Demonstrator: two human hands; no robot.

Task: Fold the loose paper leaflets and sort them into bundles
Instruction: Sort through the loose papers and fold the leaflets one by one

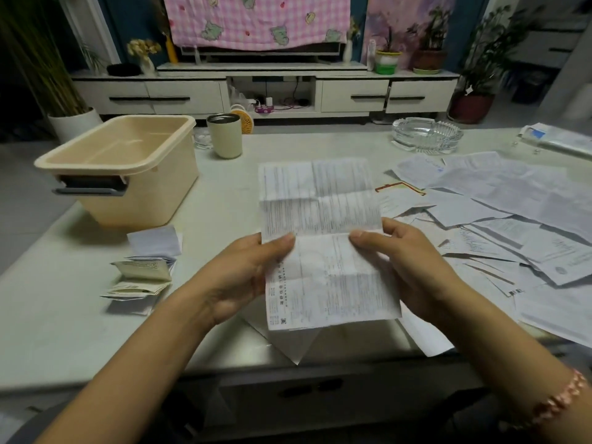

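Note:
I hold one unfolded printed leaflet (323, 213) upright above the white table (64, 322), its crease lines showing. My left hand (243, 274) pinches its left edge with the thumb on the front. My right hand (407, 264) pinches the right edge the same way. A small bundle of folded leaflets (144, 270) lies on the table to the left. A wide spread of loose flat leaflets (512, 219) covers the table's right side. Another flat sheet (294, 347) lies under my hands at the front edge.
A beige plastic bin (128, 168) with a grey handle stands at the back left. Beside it stands a cream tumbler (224, 136). A glass ashtray (427, 134) sits at the back right, and a plastic-wrapped pack (557, 139) lies at the far right.

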